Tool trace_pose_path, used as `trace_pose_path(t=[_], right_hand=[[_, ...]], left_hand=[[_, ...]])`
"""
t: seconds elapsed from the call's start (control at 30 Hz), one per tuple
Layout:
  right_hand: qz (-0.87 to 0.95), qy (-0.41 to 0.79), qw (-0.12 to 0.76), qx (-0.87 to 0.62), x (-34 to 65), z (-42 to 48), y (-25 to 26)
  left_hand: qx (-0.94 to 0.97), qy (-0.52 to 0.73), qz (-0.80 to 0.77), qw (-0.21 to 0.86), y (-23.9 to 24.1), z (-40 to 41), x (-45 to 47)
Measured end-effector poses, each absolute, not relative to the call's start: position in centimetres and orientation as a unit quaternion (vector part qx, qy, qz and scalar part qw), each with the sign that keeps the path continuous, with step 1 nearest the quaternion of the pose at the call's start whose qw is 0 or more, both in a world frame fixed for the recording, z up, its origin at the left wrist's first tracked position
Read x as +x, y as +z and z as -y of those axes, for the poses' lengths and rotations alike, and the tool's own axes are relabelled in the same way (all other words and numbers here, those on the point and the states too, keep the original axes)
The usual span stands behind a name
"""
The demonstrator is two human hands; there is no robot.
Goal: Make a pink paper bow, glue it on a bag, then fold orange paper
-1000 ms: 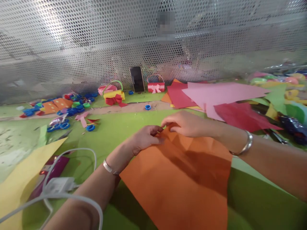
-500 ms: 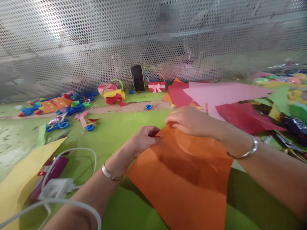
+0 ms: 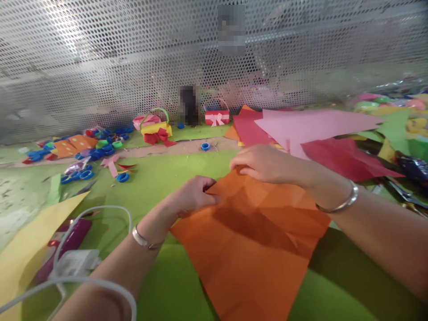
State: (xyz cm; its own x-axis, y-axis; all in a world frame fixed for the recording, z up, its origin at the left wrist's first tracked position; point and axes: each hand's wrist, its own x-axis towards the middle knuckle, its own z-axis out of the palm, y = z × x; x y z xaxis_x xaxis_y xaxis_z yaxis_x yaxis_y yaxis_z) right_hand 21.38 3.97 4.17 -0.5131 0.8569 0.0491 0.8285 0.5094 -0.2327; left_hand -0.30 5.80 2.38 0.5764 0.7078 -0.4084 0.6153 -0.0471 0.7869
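Observation:
An orange sheet of paper point(image 3: 254, 254) is held up over the green tabletop, its lower corner running toward me and its surface slightly creased. My left hand point(image 3: 197, 195) pinches the sheet's left edge between thumb and fingers. On the far edge, my right hand point(image 3: 264, 162) is closed around the paper, fingertips curled over the top. A small blue ring point(image 3: 205, 146) lies beyond the hands. Farther back stand a yellow paper basket point(image 3: 156, 132) with a red bow and a red paper basket point(image 3: 217, 117) with a pink bow.
Pink paper point(image 3: 310, 125) and red paper point(image 3: 347, 160) lie at the right, beside scissors point(image 3: 403, 191). At the left are a white cable point(image 3: 130, 290), a purple power strip point(image 3: 78, 236) and yellow paper point(image 3: 36, 245). A perforated metal panel point(image 3: 133, 53) rises behind.
The orange sheet's lower part has swung left and its right corner stands out farther. My left hand has shifted slightly left; both hands keep their hold.

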Motion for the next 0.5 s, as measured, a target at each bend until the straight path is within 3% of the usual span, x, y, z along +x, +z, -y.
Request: trace_pose_path(t=[0.33, 0.5], right_hand=[[0.881, 0.064, 0.115, -0.454, 21.7, -4.5, 3.2], [0.852, -0.039, 0.182, -0.489, 21.1, -4.0, 4.4]], left_hand=[[0.768, 0.041, -0.478, 0.424, 3.0, -5.5, -0.3], [0.763, 0.065, -0.474, 0.436, 2.6, -5.3, -0.2]])
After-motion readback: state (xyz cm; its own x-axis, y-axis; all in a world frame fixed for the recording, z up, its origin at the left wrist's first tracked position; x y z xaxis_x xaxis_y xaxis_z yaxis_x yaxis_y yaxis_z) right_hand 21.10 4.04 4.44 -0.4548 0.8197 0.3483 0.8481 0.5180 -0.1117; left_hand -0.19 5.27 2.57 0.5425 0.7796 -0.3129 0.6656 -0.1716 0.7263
